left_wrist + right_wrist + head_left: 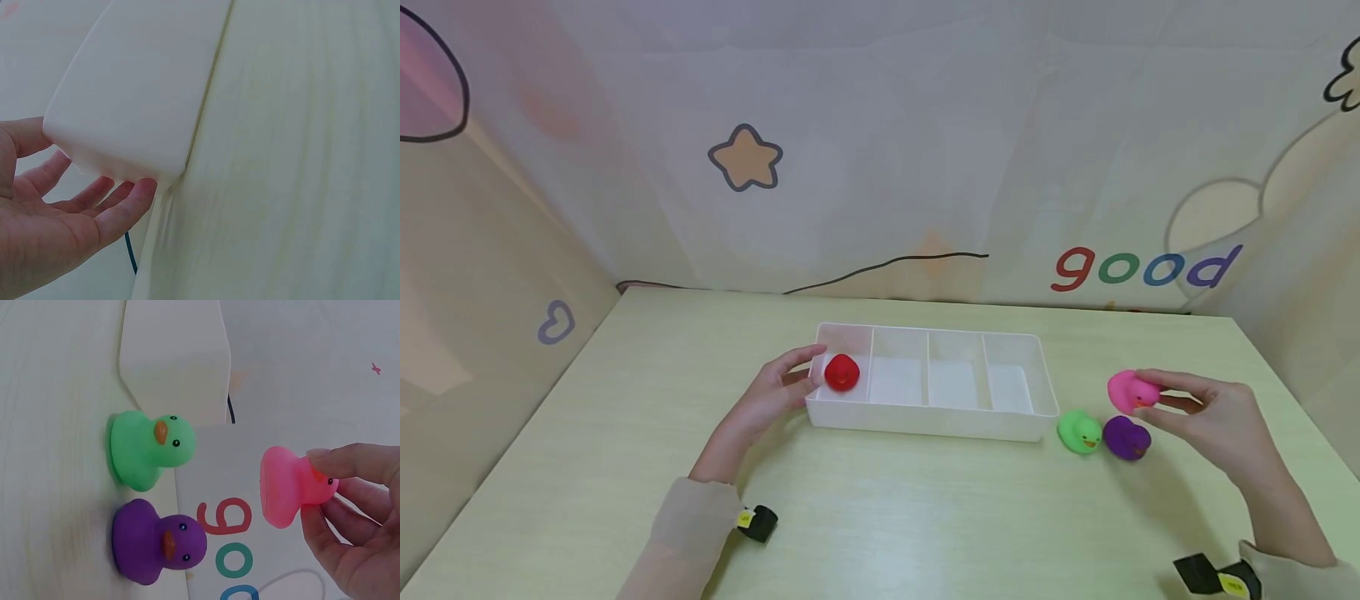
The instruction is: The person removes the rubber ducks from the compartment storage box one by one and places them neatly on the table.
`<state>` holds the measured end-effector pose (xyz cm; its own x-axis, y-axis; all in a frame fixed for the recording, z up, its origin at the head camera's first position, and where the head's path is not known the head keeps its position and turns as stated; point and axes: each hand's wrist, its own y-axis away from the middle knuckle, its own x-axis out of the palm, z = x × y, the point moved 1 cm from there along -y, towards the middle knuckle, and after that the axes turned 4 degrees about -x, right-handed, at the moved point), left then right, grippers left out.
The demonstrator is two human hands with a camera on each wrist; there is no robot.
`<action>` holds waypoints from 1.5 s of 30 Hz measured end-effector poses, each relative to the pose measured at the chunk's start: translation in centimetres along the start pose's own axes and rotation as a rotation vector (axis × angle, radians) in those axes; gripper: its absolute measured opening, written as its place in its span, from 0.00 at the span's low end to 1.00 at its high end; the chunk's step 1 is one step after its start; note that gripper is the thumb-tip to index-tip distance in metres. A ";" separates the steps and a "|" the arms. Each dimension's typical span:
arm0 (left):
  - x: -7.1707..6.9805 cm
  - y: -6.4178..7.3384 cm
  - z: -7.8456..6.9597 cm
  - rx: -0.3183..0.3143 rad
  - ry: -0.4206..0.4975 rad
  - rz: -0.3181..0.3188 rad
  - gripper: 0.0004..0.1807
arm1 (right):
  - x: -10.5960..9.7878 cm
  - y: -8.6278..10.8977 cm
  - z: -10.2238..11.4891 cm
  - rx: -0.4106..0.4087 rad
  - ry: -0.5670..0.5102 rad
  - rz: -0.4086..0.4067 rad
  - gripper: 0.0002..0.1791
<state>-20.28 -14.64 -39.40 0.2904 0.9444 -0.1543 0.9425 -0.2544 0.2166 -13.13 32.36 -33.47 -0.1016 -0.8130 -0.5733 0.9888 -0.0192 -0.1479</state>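
**Pink duck up in the air, left hand on the tray**

So the pink duck (1127, 392) is off the bench (887, 517), pinched between thumb and fingers of the right hand (1217, 421), over toward the bench's right edge. The grip is on the head, base hanging free and pointing down, so the duck is upright. My guess is that's deliberate: holding it by the head leaves the bottom clear to sit flat on something. It also looks like a light pinch, which makes sense if these things are soft.

The left hand (771, 396) holds the end of the white tray (925, 421) that faces the bench's left edge, with fingertips against the outside of the wall. Probably just steadying it, since a tray like that looks light enough to skid. The tray sits nearer the bench's far edge than its near one, long side running roughly along that far edge, with four compartments in a row.

Red duck (842, 372) is in the compartment closest to the bench's left edge, right beside the left hand. Can't tell which way it faces.

Green duck (1078, 432) stands on the bench just past the tray's near right corner, and the purple duck (1126, 438) is just beside it, further toward the bench's right edge. Both upright, and I'd say handy for the right hand, since they sit just below it.
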 end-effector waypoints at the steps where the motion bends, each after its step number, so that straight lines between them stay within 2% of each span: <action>1: 0.0 0.0 0.0 0.001 -0.001 0.002 0.26 | -0.2 0.0 -0.3 0.006 -0.003 0.001 0.23; 10: -0.1 -0.1 0.2 -0.001 0.014 0.012 0.26 | -1.9 0.3 -2.7 0.027 0.082 -0.010 0.24; 18: -0.3 0.0 0.3 0.023 0.040 0.046 0.27 | -3.0 0.7 -4.9 0.056 0.046 0.009 0.20; 21: -0.3 0.0 0.3 0.032 0.040 0.052 0.27 | -3.2 0.4 -7.1 0.059 0.051 0.029 0.21; 26: -0.4 0.1 0.3 0.032 0.030 0.048 0.27 | -3.7 -0.5 -13.1 0.068 0.103 0.030 0.29; 28: -0.3 0.1 0.3 0.032 0.029 0.047 0.27 | -3.8 -0.6 -14.5 0.070 0.116 0.043 0.30; 31: -0.3 0.2 0.2 0.028 0.029 0.043 0.27 | -3.7 -0.2 -12.8 0.081 0.116 0.093 0.26; 35: -0.2 0.3 0.1 0.023 0.025 0.039 0.27 | -3.1 0.7 -8.8 0.099 0.135 0.128 0.21; 39: -0.2 0.2 0.1 0.015 0.024 0.036 0.27 | -3.0 0.9 -8.2 0.105 0.148 0.142 0.19; 45: -0.2 0.1 0.1 0.006 0.022 0.028 0.27 | -3.0 1.0 -8.7 0.127 0.168 0.159 0.21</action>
<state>-20.20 -14.85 -39.41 0.3135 0.9410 -0.1272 0.9350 -0.2825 0.2143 -12.76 39.81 -38.92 0.0499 -0.7040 -0.7084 0.9985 0.0195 0.0510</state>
